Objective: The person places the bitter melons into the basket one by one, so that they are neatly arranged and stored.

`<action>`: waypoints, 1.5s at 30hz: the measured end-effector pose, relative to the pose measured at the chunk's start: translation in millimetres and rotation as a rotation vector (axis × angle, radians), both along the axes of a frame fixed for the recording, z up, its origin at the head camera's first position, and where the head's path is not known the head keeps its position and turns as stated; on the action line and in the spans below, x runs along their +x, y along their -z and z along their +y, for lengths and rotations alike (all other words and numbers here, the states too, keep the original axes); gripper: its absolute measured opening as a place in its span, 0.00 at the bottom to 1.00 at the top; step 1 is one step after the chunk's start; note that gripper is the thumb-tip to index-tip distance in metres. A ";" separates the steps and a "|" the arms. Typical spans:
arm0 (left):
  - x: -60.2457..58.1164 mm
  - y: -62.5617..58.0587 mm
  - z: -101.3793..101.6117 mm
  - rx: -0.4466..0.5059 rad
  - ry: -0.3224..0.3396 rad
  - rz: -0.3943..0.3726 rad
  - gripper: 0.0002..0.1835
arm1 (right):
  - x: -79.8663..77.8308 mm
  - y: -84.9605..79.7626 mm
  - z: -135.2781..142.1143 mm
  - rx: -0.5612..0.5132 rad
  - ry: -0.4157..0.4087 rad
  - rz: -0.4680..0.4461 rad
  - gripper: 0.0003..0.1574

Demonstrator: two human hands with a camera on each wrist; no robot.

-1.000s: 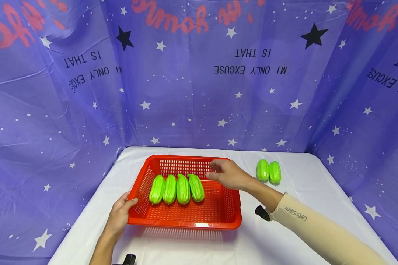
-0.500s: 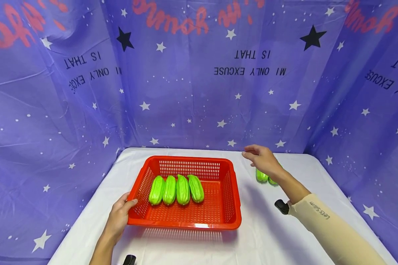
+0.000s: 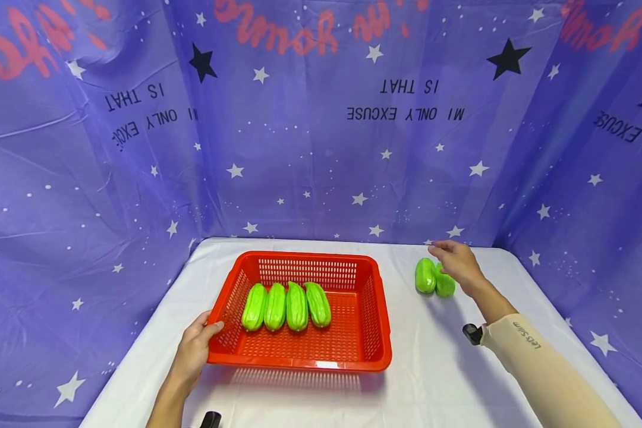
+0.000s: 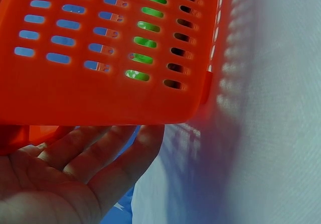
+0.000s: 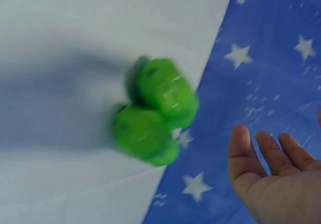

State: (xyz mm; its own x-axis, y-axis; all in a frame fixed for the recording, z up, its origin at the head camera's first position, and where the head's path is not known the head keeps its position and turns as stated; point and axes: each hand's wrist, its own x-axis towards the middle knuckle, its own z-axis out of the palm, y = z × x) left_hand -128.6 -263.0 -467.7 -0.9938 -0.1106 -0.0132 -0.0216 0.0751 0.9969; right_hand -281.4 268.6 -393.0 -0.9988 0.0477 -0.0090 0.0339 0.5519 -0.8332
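Carried the right hand [image 3: 456, 261] away from above the red basket [image 3: 299, 361] within the last second, across the bench [image 3: 417, 368] to the loose pair of green vegetables [image 5: 168, 91], lying side by side to the right and well apart from the basket. Uncovered the left one [image 3: 425, 276] again, partly hidden half a second ago, and now hides only part of the right one [image 3: 445, 285], near its far end. Left the row of four [image 3: 296, 307] unchanged inside the basket, side by side across its left and middle part, with bare red mesh to the right. Means, as a judgement, attention shifted from the basket to the loose pair, with neither yet taken up. Holds nothing in the right fingers [image 5: 273, 153]: loosely bent and parted in the right wrist view, with a clear space between them and both vegetables. Cannot tell the exact height above the bench. Keeps the left hand [image 3: 192, 345] at the basket's left edge, same as a second ago: laps the thumb [image 3: 216, 327] over the rim and bends the left fingers [image 4: 95, 151] beneath its outer lip, closed on the rim alone.
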 end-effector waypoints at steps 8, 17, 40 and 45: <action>4.0 -0.4 -0.5 -0.005 0.004 -0.014 0.20 | -3.8 29.7 28.2 0.130 0.076 -0.045 0.38; 2.7 -0.9 0.5 -0.009 0.005 -0.001 0.19 | -10.9 46.9 38.4 0.277 0.000 -0.048 0.38; -0.9 -1.5 1.1 -0.011 0.010 0.001 0.20 | -13.9 68.6 45.8 0.480 0.058 -0.019 0.38; -0.7 -1.5 1.2 -0.009 0.002 -0.009 0.19 | -13.4 72.8 49.8 0.484 0.093 -0.041 0.41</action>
State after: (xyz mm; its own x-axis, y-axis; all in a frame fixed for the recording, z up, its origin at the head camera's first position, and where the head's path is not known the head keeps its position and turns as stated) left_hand -129.3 -261.8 -466.2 -0.9939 -0.1085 -0.0207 -0.0300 0.0843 0.9960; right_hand -294.8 318.4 -465.8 -0.9894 0.1452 -0.0029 0.1288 0.8686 -0.4785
